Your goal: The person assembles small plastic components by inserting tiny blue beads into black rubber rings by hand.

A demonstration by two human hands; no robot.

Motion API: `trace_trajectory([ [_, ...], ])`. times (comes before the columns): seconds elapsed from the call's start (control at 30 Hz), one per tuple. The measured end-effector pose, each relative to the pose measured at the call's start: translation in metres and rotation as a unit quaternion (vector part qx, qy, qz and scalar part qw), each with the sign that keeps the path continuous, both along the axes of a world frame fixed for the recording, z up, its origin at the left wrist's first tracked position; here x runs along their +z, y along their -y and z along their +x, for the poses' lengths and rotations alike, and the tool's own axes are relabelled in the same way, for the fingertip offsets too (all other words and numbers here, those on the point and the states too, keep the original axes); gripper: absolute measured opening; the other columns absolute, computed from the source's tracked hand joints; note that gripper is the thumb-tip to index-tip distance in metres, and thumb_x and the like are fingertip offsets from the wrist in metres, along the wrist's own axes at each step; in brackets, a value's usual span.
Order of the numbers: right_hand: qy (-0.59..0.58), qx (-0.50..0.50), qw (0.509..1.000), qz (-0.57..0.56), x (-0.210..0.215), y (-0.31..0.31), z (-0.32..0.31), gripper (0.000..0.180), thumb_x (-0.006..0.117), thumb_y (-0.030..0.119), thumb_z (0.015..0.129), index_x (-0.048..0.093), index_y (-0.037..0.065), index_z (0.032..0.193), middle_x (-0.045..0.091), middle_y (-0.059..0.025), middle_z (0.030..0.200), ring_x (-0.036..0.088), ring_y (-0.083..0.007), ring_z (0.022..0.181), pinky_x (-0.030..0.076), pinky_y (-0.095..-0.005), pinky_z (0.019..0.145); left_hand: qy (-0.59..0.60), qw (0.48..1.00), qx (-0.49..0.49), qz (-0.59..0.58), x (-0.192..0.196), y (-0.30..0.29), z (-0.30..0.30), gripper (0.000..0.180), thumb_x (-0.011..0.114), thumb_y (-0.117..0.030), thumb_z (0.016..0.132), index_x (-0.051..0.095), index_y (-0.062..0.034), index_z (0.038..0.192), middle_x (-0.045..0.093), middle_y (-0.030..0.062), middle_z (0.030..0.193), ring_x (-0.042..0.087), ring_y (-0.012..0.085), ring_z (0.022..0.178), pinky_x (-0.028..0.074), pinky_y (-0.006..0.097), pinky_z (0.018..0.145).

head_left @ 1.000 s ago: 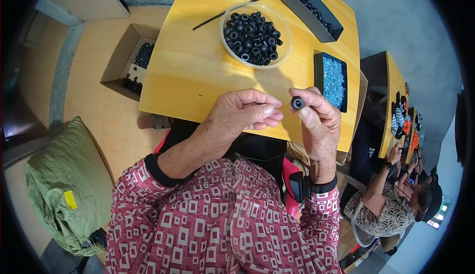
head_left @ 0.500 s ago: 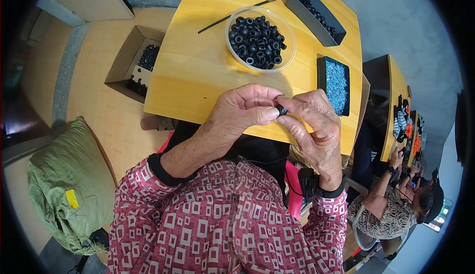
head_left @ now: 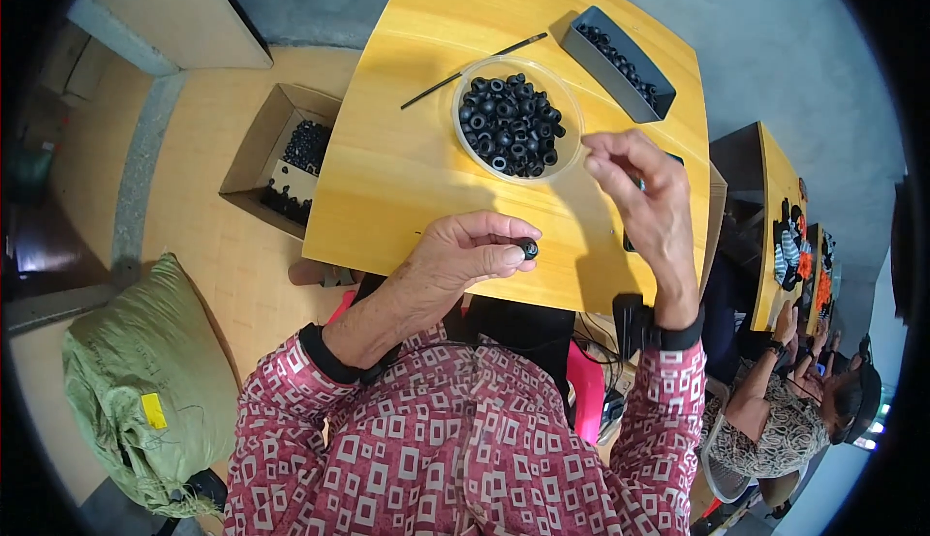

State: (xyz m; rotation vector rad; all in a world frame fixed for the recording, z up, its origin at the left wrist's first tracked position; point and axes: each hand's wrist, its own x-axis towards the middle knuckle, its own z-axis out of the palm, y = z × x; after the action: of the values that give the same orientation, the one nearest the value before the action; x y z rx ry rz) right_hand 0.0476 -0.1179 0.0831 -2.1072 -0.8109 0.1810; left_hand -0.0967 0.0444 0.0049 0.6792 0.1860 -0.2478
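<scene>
My left hand [head_left: 470, 255] is closed in a pinch, just above the table's near edge. Between its thumb and forefinger is a small round black hollow piece [head_left: 528, 247]. Raised to the right of the clear round bowl [head_left: 578, 100], my right hand [head_left: 644, 178] has its thumb and fingertips pressed together. Whether anything tiny sits in that pinch I cannot make out. Many black hollow pieces [head_left: 509, 124] like the held one fill the bowl. Beneath my right hand a dark tray [head_left: 676, 159] is almost wholly covered.
A thin black stick [head_left: 475, 71] lies behind the bowl. A grey box [head_left: 620, 63] of black pieces stands far right on the yellow table [head_left: 373, 178]. Left on the floor are a cardboard box [head_left: 257, 149] and a green sack [head_left: 150, 381]. Another person [head_left: 775, 410] sits at right.
My right hand has come away from the black piece and moved up and to the right, over the tray of blue beads. My left hand keeps the piece. The view has shifted slightly.
</scene>
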Motion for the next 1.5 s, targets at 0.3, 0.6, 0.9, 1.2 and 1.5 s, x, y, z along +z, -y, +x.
trace_trajectory([
  [0.3, 0.251, 0.167, 0.947, -0.109, -0.027, -0.047, 0.024, 0.022, 0.066, 0.002, 0.072, 0.066, 0.005, 0.094, 0.059, -0.0100, 0.087, 0.056, -0.0298, 0.088, 0.049, -0.0386, 0.076, -0.010, 1.000, 0.018, -0.004, -0.004, 0.001, 0.001, 0.029, 0.068, -0.010, 0.084, 0.060, -0.0014, 0.111, 0.060, 0.0056, 0.107, 0.062, 0.0165, 0.094, 0.050, 0.024, 0.084],
  [0.6, 0.331, 0.161, 0.918, -0.150, -0.024, -0.039, 0.016, 0.020, 0.064, 0.003, 0.075, 0.064, 0.002, 0.095, 0.057, -0.0098, 0.085, 0.059, -0.0264, 0.084, 0.050, -0.0358, 0.071, -0.006, 0.999, 0.026, -0.020, 0.001, 0.004, 0.003, 0.023, 0.064, -0.005, 0.085, 0.061, -0.0024, 0.108, 0.062, 0.0062, 0.101, 0.063, 0.0157, 0.090, 0.051, 0.024, 0.082],
  [0.9, -0.229, 0.017, 0.952, 0.203, -0.023, 0.024, -0.051, 0.019, 0.063, -0.001, 0.083, 0.065, -0.002, 0.103, 0.065, -0.0065, 0.090, 0.062, -0.0119, 0.079, 0.050, -0.0216, 0.073, 0.022, 0.999, 0.041, 0.011, 0.007, 0.020, 0.002, 0.022, 0.063, -0.003, 0.086, 0.060, -0.0008, 0.107, 0.063, 0.0086, 0.102, 0.065, 0.0161, 0.088, 0.053, 0.025, 0.080],
  [1.2, -0.375, -0.045, 0.874, 0.306, -0.038, 0.065, -0.069, 0.019, 0.066, -0.002, 0.081, 0.064, -0.001, 0.100, 0.065, -0.0049, 0.087, 0.062, -0.0097, 0.081, 0.051, -0.0212, 0.070, 0.021, 0.999, -0.004, 0.035, 0.010, 0.040, 0.006, 0.022, 0.062, -0.002, 0.086, 0.059, 0.0003, 0.107, 0.064, 0.0100, 0.102, 0.065, 0.0170, 0.089, 0.053, 0.025, 0.081],
  [1.5, -0.235, -0.022, 0.928, 0.287, -0.035, 0.076, -0.082, 0.019, 0.068, -0.006, 0.077, 0.065, -0.003, 0.096, 0.062, -0.0098, 0.092, 0.060, -0.0152, 0.086, 0.050, -0.0257, 0.077, 0.024, 0.998, -0.034, 0.046, 0.007, 0.052, 0.008, 0.021, 0.061, -0.003, 0.087, 0.059, 0.0002, 0.107, 0.065, 0.0101, 0.101, 0.065, 0.0153, 0.090, 0.052, 0.024, 0.080],
])
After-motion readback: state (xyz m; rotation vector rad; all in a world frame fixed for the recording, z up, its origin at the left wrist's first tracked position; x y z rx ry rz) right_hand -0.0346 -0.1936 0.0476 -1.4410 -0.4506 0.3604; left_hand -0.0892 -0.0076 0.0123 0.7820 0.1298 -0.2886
